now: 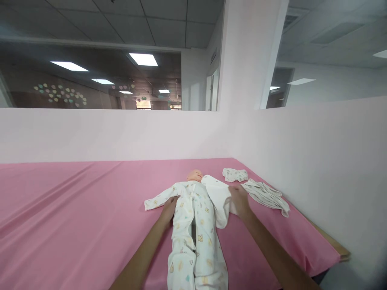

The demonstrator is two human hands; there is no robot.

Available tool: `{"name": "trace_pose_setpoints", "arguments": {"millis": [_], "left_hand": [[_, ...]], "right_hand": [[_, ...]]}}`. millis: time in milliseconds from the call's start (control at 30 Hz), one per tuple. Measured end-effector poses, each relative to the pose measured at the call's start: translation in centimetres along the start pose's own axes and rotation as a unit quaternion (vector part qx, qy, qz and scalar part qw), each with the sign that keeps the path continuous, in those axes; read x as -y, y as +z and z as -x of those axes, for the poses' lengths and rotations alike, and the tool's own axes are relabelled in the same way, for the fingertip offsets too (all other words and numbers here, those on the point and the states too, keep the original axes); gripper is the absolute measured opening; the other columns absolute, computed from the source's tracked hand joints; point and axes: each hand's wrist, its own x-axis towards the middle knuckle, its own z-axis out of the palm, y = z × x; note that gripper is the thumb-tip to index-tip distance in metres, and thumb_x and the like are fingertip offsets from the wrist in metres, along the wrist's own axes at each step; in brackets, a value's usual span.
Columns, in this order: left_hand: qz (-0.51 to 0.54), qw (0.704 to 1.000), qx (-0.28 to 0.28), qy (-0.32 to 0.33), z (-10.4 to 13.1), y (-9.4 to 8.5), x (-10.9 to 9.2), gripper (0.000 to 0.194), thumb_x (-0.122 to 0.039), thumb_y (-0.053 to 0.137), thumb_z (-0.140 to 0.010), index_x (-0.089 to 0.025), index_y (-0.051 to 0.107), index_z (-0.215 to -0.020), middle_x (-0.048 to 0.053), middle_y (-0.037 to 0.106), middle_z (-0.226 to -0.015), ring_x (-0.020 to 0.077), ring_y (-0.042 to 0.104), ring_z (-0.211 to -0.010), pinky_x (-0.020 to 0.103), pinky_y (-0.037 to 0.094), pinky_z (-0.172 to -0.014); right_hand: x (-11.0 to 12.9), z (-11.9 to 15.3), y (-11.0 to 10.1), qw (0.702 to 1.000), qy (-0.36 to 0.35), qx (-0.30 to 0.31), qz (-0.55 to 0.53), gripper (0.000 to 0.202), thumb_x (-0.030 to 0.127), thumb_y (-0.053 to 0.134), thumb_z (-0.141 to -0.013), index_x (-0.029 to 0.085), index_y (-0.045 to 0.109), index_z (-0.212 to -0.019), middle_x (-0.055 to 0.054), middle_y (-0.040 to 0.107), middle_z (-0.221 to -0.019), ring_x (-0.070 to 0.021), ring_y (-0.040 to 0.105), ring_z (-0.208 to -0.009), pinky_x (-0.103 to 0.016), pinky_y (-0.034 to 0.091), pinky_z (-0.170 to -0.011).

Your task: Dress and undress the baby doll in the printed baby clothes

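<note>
A baby doll (195, 175) lies on its back with its head away from me. It has on a white baby romper (204, 225) printed with small bears, its two legs stretching toward me. My left hand (170, 208) is closed against the romper's left side, just below the spread left sleeve; its fingertips are partly hidden. On the other side, my right hand (239, 198) pinches the edge of the romper's plain white front flap (216, 193) and holds it out to the right. The doll's right arm is hidden from view.
A folded printed cloth (235, 175) and a crumpled pale striped garment (266, 195) lie on the right of the pink table cover (90, 209). White walls (121, 135) with windows above stand behind and to the right. The table's edge shows at lower right.
</note>
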Motion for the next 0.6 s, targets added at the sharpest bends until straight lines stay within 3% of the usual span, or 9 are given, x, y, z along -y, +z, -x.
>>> {"name": "trace_pose_setpoints", "arguments": {"millis": [133, 233, 333, 467, 533, 600], "left_hand": [[-0.133, 0.985, -0.078, 0.075, 0.2, -1.0, -0.9, 0.037, -0.046, 0.055, -0.083, -0.017, 0.065, -0.104, 0.011, 0.068, -0.112, 0.0277, 0.060, -0.108, 0.040, 0.042, -0.097], [-0.224, 0.961, -0.104, 0.122, -0.1, -0.2, -2.4, 0.041, -0.046, 0.044, -0.088, -0.017, 0.059, -0.113, 0.011, 0.064, -0.117, 0.0247, 0.057, -0.109, 0.037, 0.042, -0.096], [-0.329, 0.929, -0.063, 0.156, -0.9, 2.4, -4.4, 0.047, -0.048, 0.050, -0.085, -0.019, 0.055, -0.121, 0.011, 0.058, -0.125, 0.0248, 0.054, -0.115, 0.034, 0.042, -0.094], [-0.469, 0.868, -0.009, 0.162, -2.7, 6.1, -6.6, 0.049, -0.046, 0.062, -0.078, -0.019, 0.056, -0.118, 0.013, 0.058, -0.122, 0.0322, 0.049, -0.120, 0.042, 0.040, -0.096], [-0.520, 0.842, -0.004, 0.139, -3.7, 6.8, -7.0, 0.034, -0.037, 0.056, -0.084, -0.016, 0.059, -0.110, 0.015, 0.061, -0.115, 0.0315, 0.054, -0.112, 0.043, 0.041, -0.092], [-0.558, 0.822, -0.007, 0.112, -4.7, 6.0, -6.9, 0.025, -0.030, 0.049, -0.089, -0.015, 0.059, -0.106, 0.014, 0.063, -0.108, 0.0276, 0.059, -0.104, 0.042, 0.043, -0.090]], "right_hand": [[-3.5, -2.3, -6.5, 0.989, 0.066, -0.039, 0.129, 0.025, 0.037, 0.057, -0.091, 0.014, 0.056, -0.079, 0.005, 0.052, -0.069, -0.0066, 0.046, -0.054, -0.021, 0.041, -0.052], [-5.5, -2.3, -8.7, 0.977, 0.066, -0.025, 0.201, 0.020, 0.029, 0.061, -0.087, 0.015, 0.055, -0.075, 0.005, 0.052, -0.068, -0.0081, 0.048, -0.057, -0.023, 0.041, -0.056], [-6.0, -1.4, -8.0, 0.968, 0.023, -0.018, 0.251, 0.004, 0.021, 0.058, -0.078, 0.016, 0.057, -0.078, -0.001, 0.058, -0.076, -0.0142, 0.054, -0.068, -0.028, 0.042, -0.062], [-4.1, 0.1, -4.7, 0.954, -0.085, -0.010, 0.287, 0.022, 0.023, 0.051, -0.073, 0.017, 0.059, -0.092, -0.010, 0.060, -0.101, -0.0240, 0.056, -0.096, -0.035, 0.042, -0.083], [-2.8, 0.9, -3.0, 0.945, -0.137, 0.017, 0.296, 0.021, 0.024, 0.049, -0.075, 0.018, 0.059, -0.093, -0.010, 0.059, -0.103, -0.0249, 0.054, -0.102, -0.037, 0.040, -0.090], [-1.5, 1.7, -1.5, 0.936, -0.178, 0.047, 0.301, 0.020, 0.025, 0.047, -0.077, 0.019, 0.058, -0.093, -0.009, 0.059, -0.104, -0.0239, 0.055, -0.101, -0.036, 0.040, -0.091]]}}
